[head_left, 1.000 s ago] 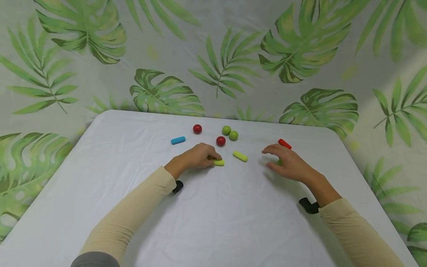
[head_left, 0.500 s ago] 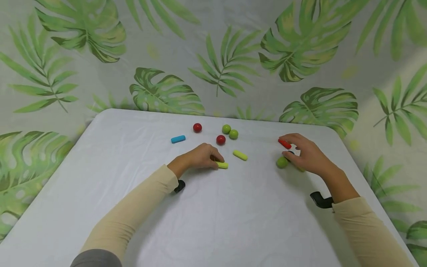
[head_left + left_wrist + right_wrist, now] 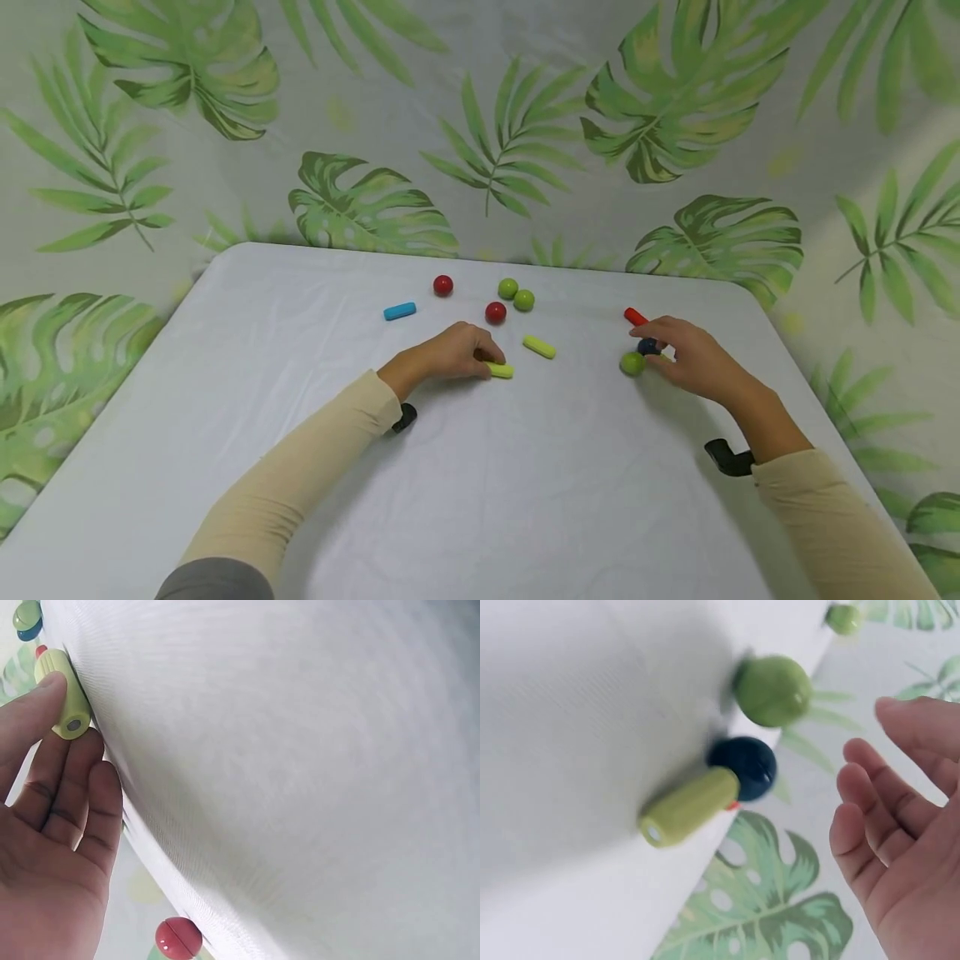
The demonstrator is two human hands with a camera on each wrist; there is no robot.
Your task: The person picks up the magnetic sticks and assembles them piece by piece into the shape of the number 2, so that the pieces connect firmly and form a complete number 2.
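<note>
My left hand (image 3: 453,352) pinches a short yellow-green magnetic rod (image 3: 71,701) between thumb and fingers, low over the white table. The rod's near end shows a grey round inset in the left wrist view. My right hand (image 3: 696,357) hovers with its fingers apart beside a dark blue ball (image 3: 746,768) and a green ball (image 3: 774,691). Another yellow-green rod (image 3: 690,808) lies against the blue ball in the right wrist view; the head view mostly hides it behind the hand. Just beyond the right fingertips lies a red rod (image 3: 634,317).
Between the hands lies a further yellow-green rod (image 3: 539,347). Farther back are a red ball (image 3: 496,313), a second red ball (image 3: 443,286), two green balls (image 3: 523,300) and a blue rod (image 3: 400,311). Leaf-patterned cloth hangs behind the table (image 3: 480,508).
My left hand has shifted slightly right with its yellow-green rod. My right hand has moved right, past the green ball, reached over the red rod, then drawn back a little toward me.
</note>
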